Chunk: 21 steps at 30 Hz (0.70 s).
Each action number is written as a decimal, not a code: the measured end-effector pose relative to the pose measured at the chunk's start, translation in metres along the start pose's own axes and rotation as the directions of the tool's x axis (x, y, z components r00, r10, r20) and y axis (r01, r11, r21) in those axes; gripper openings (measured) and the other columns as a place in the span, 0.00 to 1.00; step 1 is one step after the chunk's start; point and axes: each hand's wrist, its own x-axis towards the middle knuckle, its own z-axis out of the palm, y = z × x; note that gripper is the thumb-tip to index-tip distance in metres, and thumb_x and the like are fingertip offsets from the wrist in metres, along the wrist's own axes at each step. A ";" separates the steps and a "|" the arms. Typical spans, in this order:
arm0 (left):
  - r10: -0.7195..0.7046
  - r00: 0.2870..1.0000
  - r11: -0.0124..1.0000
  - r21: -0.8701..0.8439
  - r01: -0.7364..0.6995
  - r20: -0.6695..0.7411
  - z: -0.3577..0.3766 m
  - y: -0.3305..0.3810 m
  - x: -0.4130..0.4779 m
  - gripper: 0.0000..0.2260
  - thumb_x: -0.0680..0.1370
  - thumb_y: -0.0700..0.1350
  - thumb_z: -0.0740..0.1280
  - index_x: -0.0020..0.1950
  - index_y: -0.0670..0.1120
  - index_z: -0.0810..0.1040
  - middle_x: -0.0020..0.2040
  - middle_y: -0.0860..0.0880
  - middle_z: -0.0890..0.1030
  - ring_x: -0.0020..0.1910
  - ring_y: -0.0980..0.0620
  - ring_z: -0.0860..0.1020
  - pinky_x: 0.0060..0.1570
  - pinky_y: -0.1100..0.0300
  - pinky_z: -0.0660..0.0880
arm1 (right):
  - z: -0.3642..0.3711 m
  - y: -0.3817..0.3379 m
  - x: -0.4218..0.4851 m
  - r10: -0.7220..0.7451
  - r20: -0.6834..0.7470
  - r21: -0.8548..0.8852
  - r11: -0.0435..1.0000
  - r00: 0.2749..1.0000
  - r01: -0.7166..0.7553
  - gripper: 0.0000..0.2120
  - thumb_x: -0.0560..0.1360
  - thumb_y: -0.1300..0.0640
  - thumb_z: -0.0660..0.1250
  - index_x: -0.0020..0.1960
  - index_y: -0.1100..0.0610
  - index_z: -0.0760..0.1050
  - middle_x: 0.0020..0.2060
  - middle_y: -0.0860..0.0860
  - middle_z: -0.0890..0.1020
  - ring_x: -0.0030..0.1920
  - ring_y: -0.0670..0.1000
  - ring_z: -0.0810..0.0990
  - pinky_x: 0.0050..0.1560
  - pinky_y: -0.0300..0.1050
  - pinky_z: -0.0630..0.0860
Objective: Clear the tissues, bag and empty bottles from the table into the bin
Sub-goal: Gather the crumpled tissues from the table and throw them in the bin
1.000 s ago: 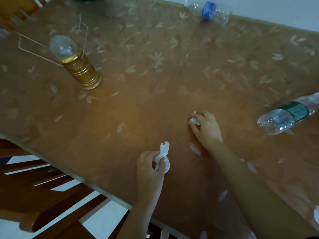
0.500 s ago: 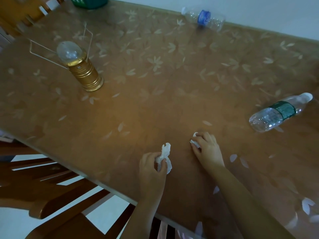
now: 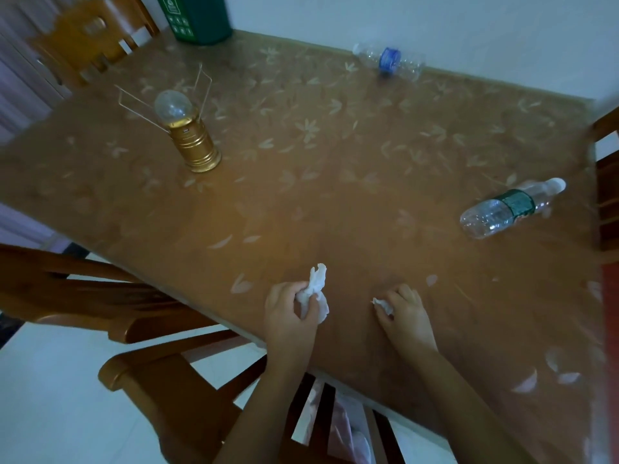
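Observation:
My left hand (image 3: 288,316) is closed around a crumpled white tissue (image 3: 315,289) that sticks up above the fingers, near the table's front edge. Just to its right, my right hand (image 3: 405,313) grips a smaller white tissue (image 3: 383,304) against the tabletop. A clear empty bottle with a green label (image 3: 509,209) lies on its side at the right. Another clear bottle with a blue label (image 3: 390,60) lies at the far edge by the wall. The green bin (image 3: 197,18) stands at the far left corner of the table.
A gold lantern with a clear bulb and wire handles (image 3: 189,135) stands left of centre on the brown leaf-patterned table (image 3: 335,162). Wooden chairs sit at the near left (image 3: 140,373), far left (image 3: 90,38) and right edge (image 3: 608,182).
Both hands have drawn back toward the front edge of the table, each keeping its tissue. The view has pulled back, bringing the green bin into sight.

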 end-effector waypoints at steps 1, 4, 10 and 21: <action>0.002 1.000 1.000 -0.015 -0.002 -0.007 -0.004 0.002 -0.007 0.07 0.73 0.41 0.68 0.50 0.48 0.78 0.49 0.59 0.73 0.52 0.56 0.73 0.45 0.70 0.66 | -0.004 -0.003 -0.004 -0.016 -0.011 0.010 1.000 1.000 0.016 0.10 0.65 0.67 0.74 0.34 0.63 0.73 0.35 0.57 0.74 0.36 0.56 0.72 0.32 0.46 0.67; 0.015 1.000 0.999 -0.050 -0.016 -0.019 -0.017 0.010 -0.028 0.08 0.73 0.41 0.68 0.48 0.53 0.76 0.50 0.61 0.73 0.53 0.57 0.73 0.45 0.70 0.66 | -0.016 -0.018 -0.016 -0.051 -0.035 0.033 0.998 0.998 0.053 0.07 0.67 0.67 0.73 0.36 0.63 0.75 0.36 0.55 0.74 0.37 0.54 0.71 0.34 0.46 0.67; 0.079 0.987 0.995 -0.041 -0.085 -0.141 -0.055 0.025 -0.066 0.07 0.73 0.42 0.68 0.51 0.48 0.78 0.51 0.53 0.76 0.50 0.56 0.74 0.42 0.72 0.68 | -0.040 -0.070 -0.036 -0.152 -0.106 0.148 0.975 0.983 0.167 0.05 0.68 0.66 0.72 0.43 0.61 0.79 0.40 0.53 0.76 0.41 0.53 0.72 0.37 0.36 0.65; -0.002 0.876 0.996 -0.076 -0.039 -0.483 -0.154 -0.002 -0.113 0.10 0.73 0.41 0.69 0.46 0.56 0.73 0.45 0.61 0.74 0.46 0.71 0.71 0.37 0.80 0.66 | -0.041 -0.202 -0.069 -0.437 -0.105 0.301 0.842 0.893 0.447 0.06 0.69 0.64 0.72 0.46 0.59 0.79 0.42 0.50 0.76 0.43 0.51 0.74 0.43 0.25 0.66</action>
